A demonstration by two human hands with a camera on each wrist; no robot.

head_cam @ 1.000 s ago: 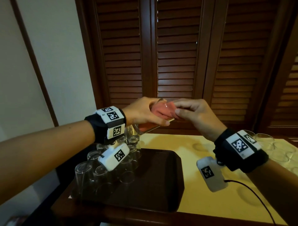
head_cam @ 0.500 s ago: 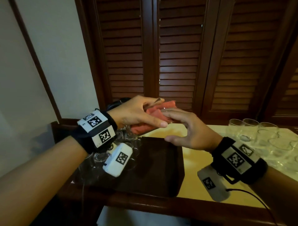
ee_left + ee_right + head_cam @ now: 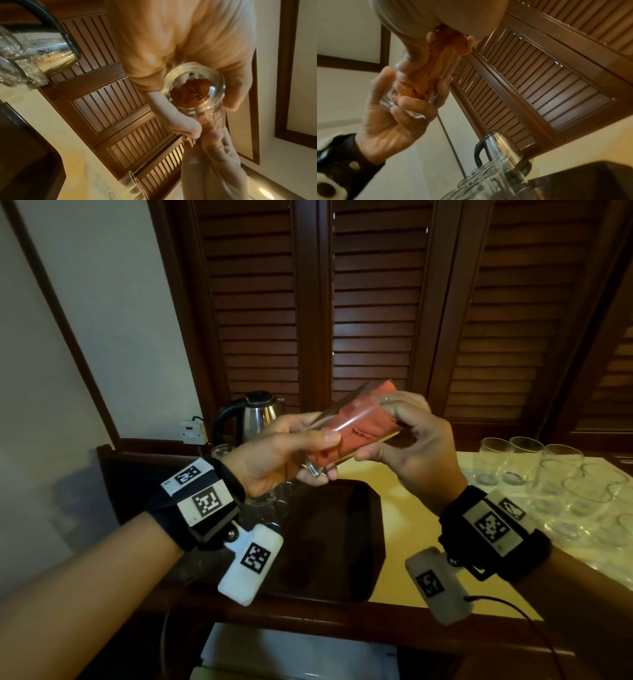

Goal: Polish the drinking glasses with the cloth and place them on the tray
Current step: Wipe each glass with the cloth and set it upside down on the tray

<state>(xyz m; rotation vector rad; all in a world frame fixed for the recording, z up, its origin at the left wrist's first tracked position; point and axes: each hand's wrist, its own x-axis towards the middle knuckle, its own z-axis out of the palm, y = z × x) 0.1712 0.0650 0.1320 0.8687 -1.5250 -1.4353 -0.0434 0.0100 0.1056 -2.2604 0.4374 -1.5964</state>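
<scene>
fingers (image 3: 406, 101) of my left hand (image 3: 274, 460) curl round the base of the drinking glass (image 3: 346, 436), tilted in the air above the tray (image 3: 342, 542). my right hand (image 3: 411, 446) pinches the red cloth (image 3: 356, 433) stuffed into its mouth. i judge the grip risky: twisting the cloth hard could wrench the smooth glass loose onto the polished glasses (image 3: 267, 501) on the tray below. only the left wrist view looks through the glass's base to the wadded cloth; the right wrist view alone shows my palm under it. farther off stand the waiting glasses (image 3: 534, 467) on the right and the kettle (image 3: 253, 416) at the back.
</scene>
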